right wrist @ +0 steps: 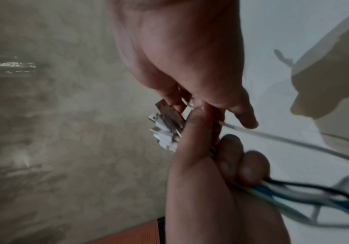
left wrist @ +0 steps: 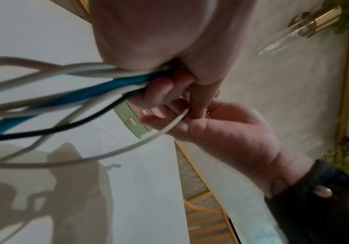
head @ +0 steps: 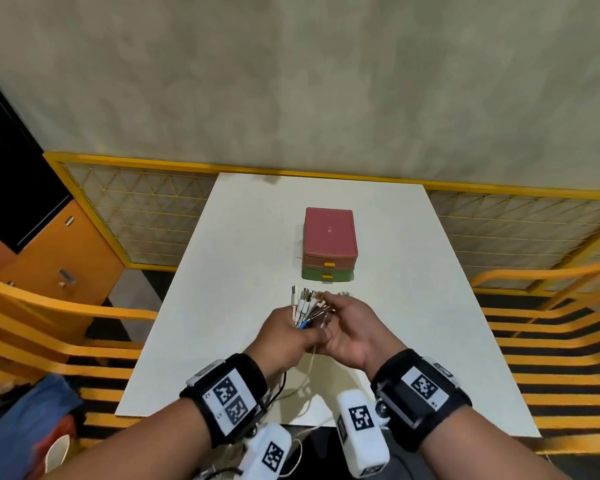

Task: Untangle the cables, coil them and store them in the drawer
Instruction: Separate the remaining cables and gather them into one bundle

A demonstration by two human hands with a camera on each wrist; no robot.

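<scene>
My left hand (head: 286,329) grips a bundle of cables (head: 305,306) above the white table (head: 222,271), the plug ends fanned upward. White, blue and black cords (left wrist: 69,97) trail down from the fist toward the table's near edge. My right hand (head: 347,323) meets the bundle from the right and pinches one thin white cable (left wrist: 169,127) at the plug ends (right wrist: 165,130). A small drawer box (head: 329,244) with a red top, red upper drawer and green lower drawer stands just beyond the hands; both drawers look closed.
Yellow mesh fencing (head: 146,216) runs behind and beside the table. An orange cabinet (head: 59,251) stands at the left, orange railings (head: 551,341) on both sides. Cable slack (head: 302,389) hangs over the table's near edge.
</scene>
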